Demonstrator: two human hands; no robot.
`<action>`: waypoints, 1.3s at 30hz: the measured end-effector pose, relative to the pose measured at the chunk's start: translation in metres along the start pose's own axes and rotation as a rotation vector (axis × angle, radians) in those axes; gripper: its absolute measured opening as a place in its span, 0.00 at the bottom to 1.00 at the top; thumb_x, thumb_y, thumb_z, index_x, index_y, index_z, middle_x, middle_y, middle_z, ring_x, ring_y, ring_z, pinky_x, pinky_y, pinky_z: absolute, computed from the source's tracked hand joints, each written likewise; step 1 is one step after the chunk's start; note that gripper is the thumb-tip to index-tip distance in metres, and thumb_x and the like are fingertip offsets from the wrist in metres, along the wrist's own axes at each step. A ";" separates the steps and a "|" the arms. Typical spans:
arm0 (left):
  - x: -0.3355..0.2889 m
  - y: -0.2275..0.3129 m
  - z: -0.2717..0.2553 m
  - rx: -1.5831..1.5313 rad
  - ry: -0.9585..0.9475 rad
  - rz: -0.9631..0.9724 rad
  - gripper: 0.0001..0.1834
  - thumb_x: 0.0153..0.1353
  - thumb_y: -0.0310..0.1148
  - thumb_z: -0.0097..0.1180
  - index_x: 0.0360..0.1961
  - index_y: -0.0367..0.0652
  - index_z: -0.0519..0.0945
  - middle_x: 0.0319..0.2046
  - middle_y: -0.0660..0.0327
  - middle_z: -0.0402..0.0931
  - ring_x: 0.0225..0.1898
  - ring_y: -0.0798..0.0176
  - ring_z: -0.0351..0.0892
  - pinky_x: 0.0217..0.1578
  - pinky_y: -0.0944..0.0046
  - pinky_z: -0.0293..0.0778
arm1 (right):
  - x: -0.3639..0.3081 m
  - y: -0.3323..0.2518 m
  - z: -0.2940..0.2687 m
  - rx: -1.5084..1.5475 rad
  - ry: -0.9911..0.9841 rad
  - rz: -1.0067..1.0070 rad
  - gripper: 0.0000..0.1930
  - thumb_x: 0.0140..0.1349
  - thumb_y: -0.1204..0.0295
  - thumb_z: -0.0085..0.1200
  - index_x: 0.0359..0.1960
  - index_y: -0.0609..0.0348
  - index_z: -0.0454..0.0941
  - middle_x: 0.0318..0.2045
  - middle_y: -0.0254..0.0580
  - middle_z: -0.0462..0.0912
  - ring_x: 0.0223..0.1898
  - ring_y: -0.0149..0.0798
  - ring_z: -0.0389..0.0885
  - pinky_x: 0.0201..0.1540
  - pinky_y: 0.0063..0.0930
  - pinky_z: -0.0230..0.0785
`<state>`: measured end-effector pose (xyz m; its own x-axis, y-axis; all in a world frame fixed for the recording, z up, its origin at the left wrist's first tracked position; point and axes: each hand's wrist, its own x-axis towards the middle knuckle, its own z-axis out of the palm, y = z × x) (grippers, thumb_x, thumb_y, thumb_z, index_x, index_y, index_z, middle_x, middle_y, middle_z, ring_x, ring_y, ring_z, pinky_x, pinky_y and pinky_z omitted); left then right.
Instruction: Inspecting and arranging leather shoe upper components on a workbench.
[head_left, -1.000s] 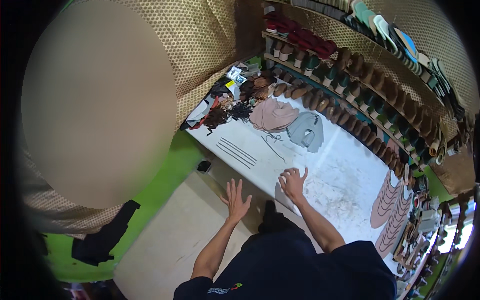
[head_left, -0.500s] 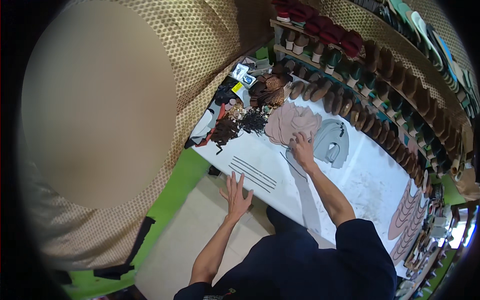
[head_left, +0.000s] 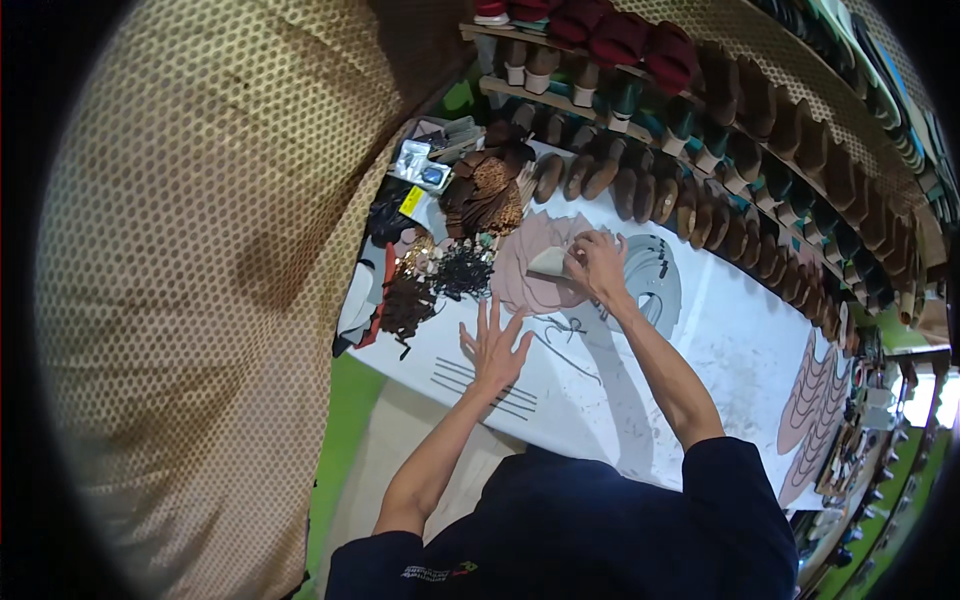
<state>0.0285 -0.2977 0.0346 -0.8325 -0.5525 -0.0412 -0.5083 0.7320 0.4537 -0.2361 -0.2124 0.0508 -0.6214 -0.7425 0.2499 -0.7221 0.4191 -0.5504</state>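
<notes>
My left hand (head_left: 495, 350) hovers above or rests on the white table (head_left: 720, 330), fingers spread and holding nothing. It partly covers several thin dark strips (head_left: 455, 379) laid out side by side. My right hand (head_left: 597, 265) is at the right side of a pile of pink cut pieces (head_left: 520, 275). Its bent fingers grip the edge of a pink piece, where a pale underside (head_left: 548, 262) shows; the fingertips are partly hidden. Beside that pile, to the right, lie grey cut pieces (head_left: 663, 290). Loose dark thin strips (head_left: 568, 355) lie just nearer than the pink pile.
Left of the pink pile are heaps of black straps (head_left: 463, 272) and brown straps (head_left: 406, 306). Farther back lie brown pieces (head_left: 480, 195). Rows of wooden shoe lasts (head_left: 645, 195) and shelves of footwear (head_left: 640, 50) line the far side. Scalloped pink sheets (head_left: 805, 410) lie at the right end.
My left hand has moved from the table's near edge farther in over the strips. The right hand has shifted farther back on the pink pile, where a piece now turns up its pale side.
</notes>
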 end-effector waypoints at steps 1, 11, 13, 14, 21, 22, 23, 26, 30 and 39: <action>0.014 0.007 0.003 -0.005 -0.007 0.011 0.33 0.68 0.50 0.61 0.74 0.62 0.73 0.84 0.51 0.41 0.84 0.41 0.34 0.68 0.13 0.30 | 0.005 0.003 -0.004 -0.007 -0.040 0.043 0.14 0.60 0.58 0.61 0.38 0.54 0.88 0.50 0.41 0.84 0.59 0.48 0.77 0.73 0.69 0.46; 0.073 0.035 0.026 0.072 -0.205 -0.046 0.31 0.73 0.53 0.51 0.76 0.68 0.69 0.85 0.54 0.32 0.84 0.42 0.25 0.68 0.11 0.25 | 0.048 0.010 -0.041 0.005 0.036 0.062 0.12 0.61 0.59 0.62 0.38 0.53 0.89 0.49 0.40 0.85 0.59 0.47 0.77 0.72 0.69 0.47; 0.075 0.030 0.029 0.084 -0.184 -0.019 0.32 0.72 0.56 0.51 0.76 0.68 0.70 0.85 0.54 0.31 0.84 0.40 0.26 0.66 0.09 0.23 | 0.056 0.007 -0.055 -0.025 0.094 -0.003 0.11 0.64 0.60 0.61 0.39 0.52 0.89 0.51 0.41 0.84 0.60 0.47 0.76 0.72 0.68 0.47; 0.074 0.026 0.030 0.085 -0.183 -0.015 0.32 0.72 0.56 0.51 0.76 0.68 0.70 0.85 0.54 0.31 0.84 0.40 0.26 0.66 0.09 0.23 | 0.059 0.000 -0.065 -0.014 0.096 -0.005 0.12 0.65 0.60 0.62 0.42 0.53 0.89 0.52 0.43 0.83 0.62 0.49 0.75 0.73 0.67 0.46; 0.079 0.034 0.022 0.056 -0.189 -0.011 0.36 0.68 0.49 0.58 0.77 0.63 0.67 0.85 0.52 0.31 0.84 0.39 0.27 0.66 0.09 0.27 | 0.047 -0.021 -0.136 -0.010 0.137 -0.005 0.12 0.66 0.59 0.64 0.42 0.52 0.88 0.56 0.43 0.82 0.65 0.48 0.73 0.77 0.66 0.42; 0.080 0.038 0.019 -0.010 -0.150 -0.028 0.38 0.67 0.46 0.60 0.78 0.61 0.66 0.84 0.51 0.32 0.84 0.39 0.27 0.67 0.10 0.27 | 0.041 -0.023 -0.147 -0.032 0.144 -0.035 0.12 0.66 0.59 0.65 0.41 0.52 0.88 0.56 0.43 0.81 0.65 0.49 0.73 0.76 0.61 0.46; 0.077 0.041 0.017 -0.010 -0.159 -0.012 0.38 0.67 0.46 0.60 0.78 0.61 0.66 0.84 0.51 0.32 0.84 0.39 0.27 0.67 0.10 0.27 | 0.031 -0.025 -0.157 -0.040 0.151 -0.020 0.12 0.66 0.59 0.65 0.41 0.52 0.88 0.56 0.43 0.81 0.65 0.49 0.73 0.76 0.61 0.46; 0.081 0.052 0.009 -0.196 0.039 0.094 0.51 0.60 0.44 0.69 0.82 0.62 0.56 0.84 0.48 0.33 0.83 0.36 0.32 0.66 0.10 0.33 | -0.004 -0.026 -0.182 -0.095 0.142 -0.113 0.11 0.67 0.60 0.65 0.41 0.52 0.89 0.57 0.44 0.80 0.65 0.51 0.72 0.71 0.53 0.54; 0.067 0.081 0.003 -0.251 0.078 0.289 0.53 0.58 0.43 0.72 0.82 0.62 0.56 0.84 0.47 0.34 0.83 0.36 0.34 0.69 0.13 0.35 | -0.073 -0.024 -0.199 -0.123 0.076 -0.044 0.11 0.66 0.59 0.66 0.40 0.50 0.90 0.58 0.42 0.80 0.65 0.51 0.72 0.72 0.51 0.56; 0.025 0.130 0.022 -0.355 -0.189 0.573 0.14 0.60 0.46 0.73 0.47 0.60 0.92 0.80 0.60 0.57 0.82 0.43 0.43 0.69 0.17 0.34 | -0.207 -0.013 -0.207 -0.121 -0.010 0.124 0.09 0.66 0.58 0.66 0.40 0.47 0.90 0.58 0.38 0.81 0.65 0.48 0.73 0.71 0.50 0.58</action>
<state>-0.0631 -0.2074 0.0725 -0.9883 -0.0165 0.1519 0.0979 0.6949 0.7124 -0.1608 0.0442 0.1706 -0.7058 -0.6857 0.1780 -0.6715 0.5674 -0.4767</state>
